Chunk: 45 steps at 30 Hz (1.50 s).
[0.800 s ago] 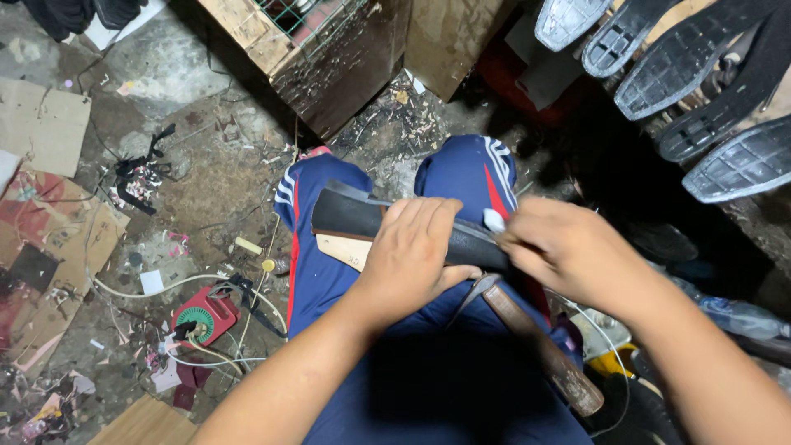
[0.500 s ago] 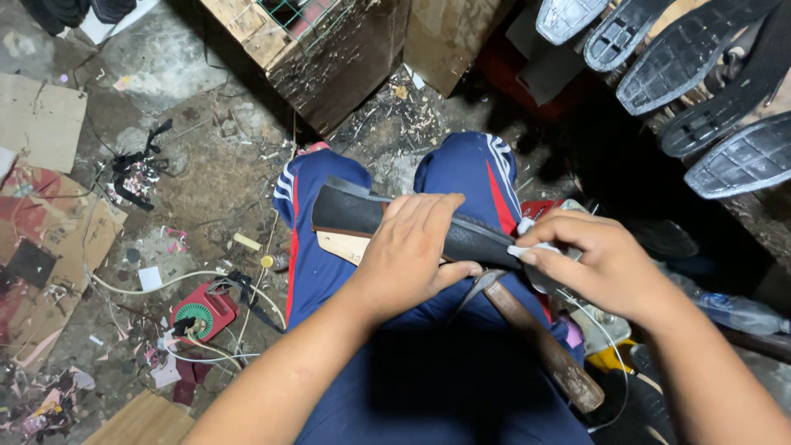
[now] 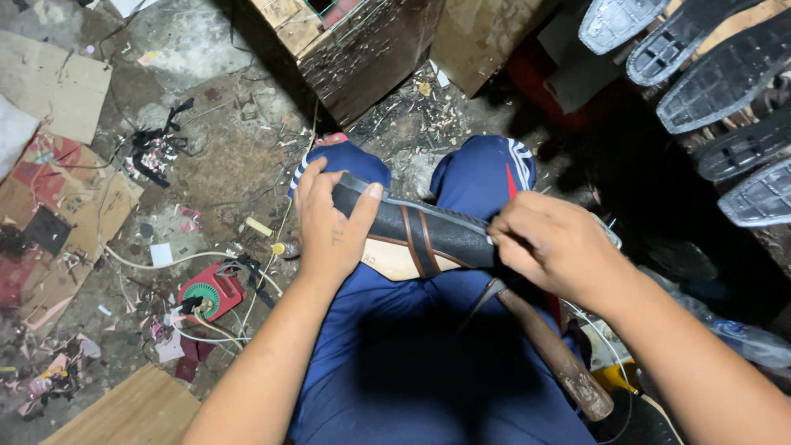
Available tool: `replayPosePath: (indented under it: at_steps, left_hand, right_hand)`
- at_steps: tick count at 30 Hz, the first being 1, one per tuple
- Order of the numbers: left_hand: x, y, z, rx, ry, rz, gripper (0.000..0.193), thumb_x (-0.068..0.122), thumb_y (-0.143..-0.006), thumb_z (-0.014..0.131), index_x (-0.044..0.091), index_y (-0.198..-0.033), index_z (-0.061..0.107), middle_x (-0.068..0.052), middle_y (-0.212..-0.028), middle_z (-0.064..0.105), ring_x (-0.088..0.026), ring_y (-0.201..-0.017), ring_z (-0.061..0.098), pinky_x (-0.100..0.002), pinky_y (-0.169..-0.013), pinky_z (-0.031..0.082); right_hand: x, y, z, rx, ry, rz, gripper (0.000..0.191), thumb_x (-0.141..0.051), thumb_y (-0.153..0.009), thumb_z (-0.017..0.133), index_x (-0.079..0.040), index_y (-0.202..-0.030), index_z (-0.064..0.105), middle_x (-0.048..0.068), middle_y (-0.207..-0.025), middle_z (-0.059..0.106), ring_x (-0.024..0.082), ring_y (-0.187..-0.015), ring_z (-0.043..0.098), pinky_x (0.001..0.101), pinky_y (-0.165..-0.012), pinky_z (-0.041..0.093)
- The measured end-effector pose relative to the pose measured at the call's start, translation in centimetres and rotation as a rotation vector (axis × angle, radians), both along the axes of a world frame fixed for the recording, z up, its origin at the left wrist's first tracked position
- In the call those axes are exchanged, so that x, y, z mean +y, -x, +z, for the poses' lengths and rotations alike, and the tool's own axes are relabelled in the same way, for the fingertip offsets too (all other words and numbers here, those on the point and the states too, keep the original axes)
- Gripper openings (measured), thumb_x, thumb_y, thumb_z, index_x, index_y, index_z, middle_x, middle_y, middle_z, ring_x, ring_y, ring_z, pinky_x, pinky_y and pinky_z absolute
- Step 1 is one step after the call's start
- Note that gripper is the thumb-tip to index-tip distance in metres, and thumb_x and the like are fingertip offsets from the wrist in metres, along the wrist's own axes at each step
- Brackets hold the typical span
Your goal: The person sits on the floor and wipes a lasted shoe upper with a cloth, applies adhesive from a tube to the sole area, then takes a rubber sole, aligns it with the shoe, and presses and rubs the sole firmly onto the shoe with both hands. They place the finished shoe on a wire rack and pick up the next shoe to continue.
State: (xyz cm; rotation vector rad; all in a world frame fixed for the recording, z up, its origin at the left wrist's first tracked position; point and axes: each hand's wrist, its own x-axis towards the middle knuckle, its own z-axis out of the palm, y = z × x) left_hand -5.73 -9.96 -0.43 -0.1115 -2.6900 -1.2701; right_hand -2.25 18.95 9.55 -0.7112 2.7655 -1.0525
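— Two hands on it, then? How do you read your own hold?

— Both are closed on the shoe upper [image 3: 420, 239]. Your left hand [image 3: 329, 231] wraps one end, thumb over the top edge and fingers curled round the far side; your right hand [image 3: 552, 247] pinches the other end, though exactly what the fingertips clamp there is hidden. The piece lies across your lap, spanning both knees of the blue trousers [image 3: 428, 363], nearer the knees than the waist.

— How will it handle?

— Light, I'd judge, and fairly stiff where it sits over its pale form, whose underside shows just beneath your left palm. The black skin with brown stripes looks smooth, so it may slide under a loose hold. Keep your hands at the ends as they are; the middle is better left free, and a hard squeeze there could crease the leather.

— What's close by?

— Under your right wrist lies a hammer [image 3: 544, 346], its metal head just below the upper and the wooden handle running back toward your right hip. Beyond your left knee, on the floor [image 3: 222, 165], sit a small red device [image 3: 210, 292] with white cable, paper scraps and cardboard. Past your right knee hangs a row of dark shoe soles [image 3: 717, 91].
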Motion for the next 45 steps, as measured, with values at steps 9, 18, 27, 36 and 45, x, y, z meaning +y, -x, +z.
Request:
replayPosePath:
  at_steps: [9, 18, 27, 36, 45]
  left_hand:
    - [0.4, 0.2, 0.8, -0.01, -0.021, -0.025, 0.044, 0.035, -0.089, 0.079, 0.0, -0.112, 0.064, -0.029, -0.148, 0.049, -0.043, -0.137, 0.049, -0.049, -0.115, 0.036]
    - [-1.7, 1.3, 0.9, -0.042, -0.101, -0.037, 0.047, 0.036, -0.09, 0.076, -0.003, -0.111, 0.061, -0.029, -0.151, 0.046, -0.042, -0.139, 0.047, -0.048, -0.117, 0.035]
    - [-0.9, -0.9, 3.9, -0.045, -0.256, -0.099, 0.042, 0.033, -0.095, 0.073, -0.001, -0.114, 0.059, -0.029, -0.152, 0.048, -0.038, -0.141, 0.05, -0.046, -0.12, 0.035]
    - [-1.2, 1.5, 13.3, -0.257, -0.364, -0.142, 0.046, 0.031, -0.083, 0.082, 0.001, -0.112, 0.063, -0.007, -0.092, 0.071, -0.012, -0.082, 0.067, -0.029, -0.073, 0.055]
    - [-6.4, 5.2, 22.1, -0.318, -0.064, -0.509, 0.047, 0.044, -0.076, 0.084, 0.005, -0.103, 0.075, -0.001, -0.08, 0.071, -0.01, -0.074, 0.066, -0.028, -0.068, 0.054]
  right_hand:
    - [-3.6, 3.1, 1.6, 0.016, -0.18, 0.096, 0.015, -0.015, -0.079, 0.069, -0.004, -0.083, 0.06, 0.015, -0.084, 0.058, 0.037, -0.076, 0.062, 0.0474, -0.066, 0.051]
    - [2.9, -5.2, 2.9, -0.197, -0.424, -0.276, 0.021, -0.025, -0.078, 0.073, -0.008, -0.088, 0.066, 0.011, -0.085, 0.065, 0.035, -0.076, 0.067, 0.0447, -0.066, 0.054]
    - [4.0, -12.3, -4.6, -0.314, 0.486, -0.721, 0.01, -0.007, -0.099, 0.059, 0.0, -0.105, 0.062, 0.007, -0.115, 0.071, 0.012, -0.098, 0.064, 0.0277, -0.088, 0.052]
    - [4.3, -13.3, -3.9, -0.412, 0.663, -0.814, 0.015, -0.009, -0.102, 0.062, 0.0, -0.114, 0.065, -0.003, -0.078, 0.058, 0.0, -0.065, 0.045, 0.0173, -0.056, 0.036]
    - [-2.1, -10.3, 5.2, -0.489, 0.515, -0.711, 0.017, -0.008, -0.092, 0.07, 0.0, -0.106, 0.073, -0.001, -0.087, 0.07, 0.002, -0.074, 0.059, 0.0184, -0.065, 0.046]
